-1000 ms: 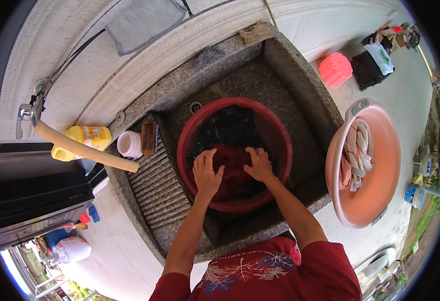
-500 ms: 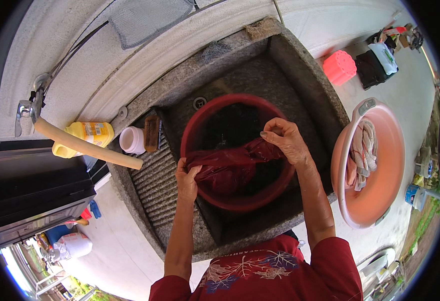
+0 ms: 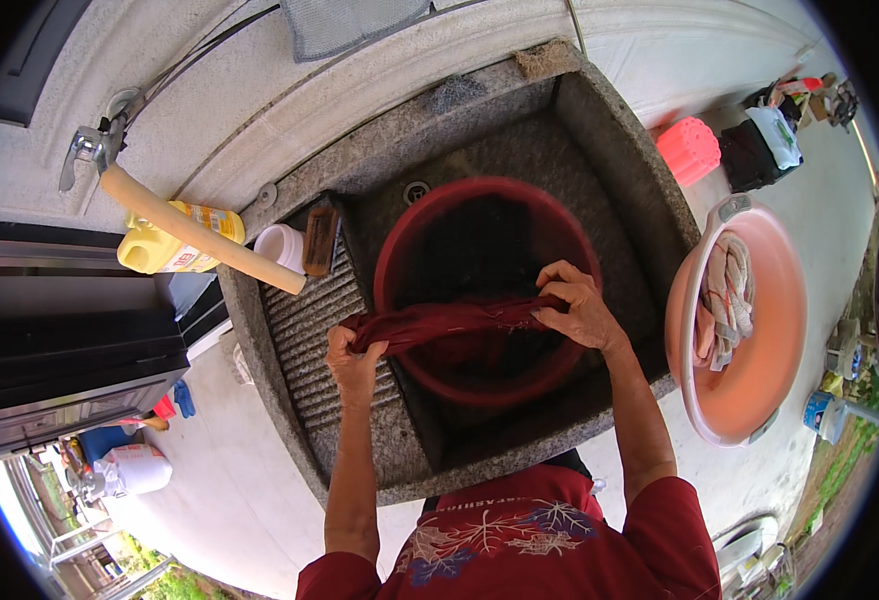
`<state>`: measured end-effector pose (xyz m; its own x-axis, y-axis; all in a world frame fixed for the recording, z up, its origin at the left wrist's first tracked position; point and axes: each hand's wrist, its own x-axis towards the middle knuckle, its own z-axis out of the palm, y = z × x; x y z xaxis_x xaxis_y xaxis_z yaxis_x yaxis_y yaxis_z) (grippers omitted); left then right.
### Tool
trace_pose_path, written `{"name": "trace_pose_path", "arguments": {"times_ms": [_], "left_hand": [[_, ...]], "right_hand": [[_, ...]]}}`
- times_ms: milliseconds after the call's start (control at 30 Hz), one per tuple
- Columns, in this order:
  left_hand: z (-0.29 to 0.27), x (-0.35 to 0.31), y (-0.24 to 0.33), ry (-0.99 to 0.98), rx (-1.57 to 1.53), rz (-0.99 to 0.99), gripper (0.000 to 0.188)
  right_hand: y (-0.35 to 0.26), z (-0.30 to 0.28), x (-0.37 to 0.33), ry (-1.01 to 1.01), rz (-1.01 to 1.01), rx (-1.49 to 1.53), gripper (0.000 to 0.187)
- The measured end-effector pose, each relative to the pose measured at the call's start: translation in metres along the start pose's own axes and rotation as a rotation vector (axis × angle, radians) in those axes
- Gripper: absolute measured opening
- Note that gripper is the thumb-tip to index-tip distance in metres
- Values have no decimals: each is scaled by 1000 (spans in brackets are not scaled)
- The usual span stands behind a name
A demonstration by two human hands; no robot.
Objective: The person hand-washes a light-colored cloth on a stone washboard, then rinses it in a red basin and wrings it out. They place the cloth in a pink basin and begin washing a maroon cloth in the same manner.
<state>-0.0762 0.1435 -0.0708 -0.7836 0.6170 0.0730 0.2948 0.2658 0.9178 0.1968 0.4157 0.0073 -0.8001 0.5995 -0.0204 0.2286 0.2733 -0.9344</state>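
A wet dark red cloth (image 3: 449,320) is stretched crosswise between my two hands, over the near half of a red basin (image 3: 579,225). My left hand (image 3: 353,362) grips its left end, just beyond the basin's rim and above the ribbed washboard (image 3: 304,310). At the other end, my right hand (image 3: 577,308) pinches the cloth near the basin's right side. Part of the cloth hangs down into the basin, where dark contents, too dim to make out, fill the far part. The basin stands inside a grey stone sink (image 3: 649,180).
A tap (image 3: 89,150) with a tan hose (image 3: 199,235) reaches in from the left, above a yellow jug (image 3: 174,240). On the washboard's far end sit a pale pink tub (image 3: 281,246) and a brush (image 3: 319,242). A pink tub (image 3: 784,330) holding cloths stands right.
My left hand has moved left and slightly up with its end of the cloth, which is now pulled longer and tighter. My right hand has shifted slightly down. The view has shifted a little.
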Motion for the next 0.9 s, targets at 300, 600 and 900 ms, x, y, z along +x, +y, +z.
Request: {"name": "trace_pose_path", "arguments": {"times_ms": [300,600,900], "left_hand": [[-12,4,100,16,-1010,-408,24],[-80,26,240,-136,-1235,147,10],[-47,-23,176,-242,-551,-346,15]], "right_hand": [[-31,1,20,367,256,871,14],[-169,-51,15,430,-398,780,20],[-89,-40,-15,-197,222,406,8]]}}
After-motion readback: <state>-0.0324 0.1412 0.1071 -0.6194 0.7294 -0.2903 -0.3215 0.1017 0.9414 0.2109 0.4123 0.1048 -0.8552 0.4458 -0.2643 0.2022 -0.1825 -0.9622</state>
